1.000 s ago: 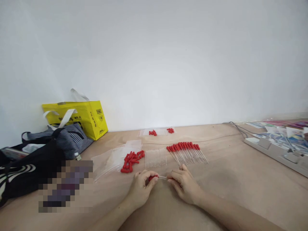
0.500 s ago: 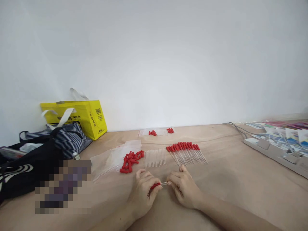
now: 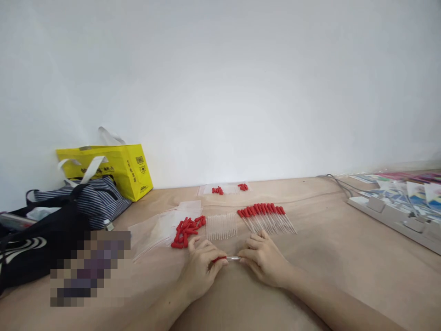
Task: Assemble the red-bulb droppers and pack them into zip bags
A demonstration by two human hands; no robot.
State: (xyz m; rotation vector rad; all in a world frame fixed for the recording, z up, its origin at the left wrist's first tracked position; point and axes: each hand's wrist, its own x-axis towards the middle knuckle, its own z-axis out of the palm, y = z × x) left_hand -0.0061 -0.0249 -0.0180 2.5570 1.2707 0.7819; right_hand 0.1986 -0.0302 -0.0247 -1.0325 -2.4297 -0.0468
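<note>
My left hand [image 3: 204,267] is closed around a red rubber dropper bulb [image 3: 220,259], of which only a strip shows between the fingers. My right hand [image 3: 264,259] pinches a clear glass dropper tube [image 3: 234,259] that spans the gap between both hands; its near end meets the bulb's mouth. Just beyond my left hand lies a pile of loose red bulbs [image 3: 186,230]. To the pile's right, bare glass tubes [image 3: 222,226] lie side by side. Past my right hand, droppers with red bulbs on them [image 3: 265,214] form a slanted row.
Clear plastic bags [image 3: 155,227] lie left of the bulbs. More red bulbs [image 3: 217,190] sit near the wall on clear plastic. A yellow bag [image 3: 134,172], a striped bag [image 3: 96,197] and a black bag [image 3: 44,248] stand left. A power strip [image 3: 389,225] with cables lies right.
Both hands have shifted slightly up and away from me, still holding the bulb and tube. A little more of the tube shows between them. The rows and the pile stay put.
</note>
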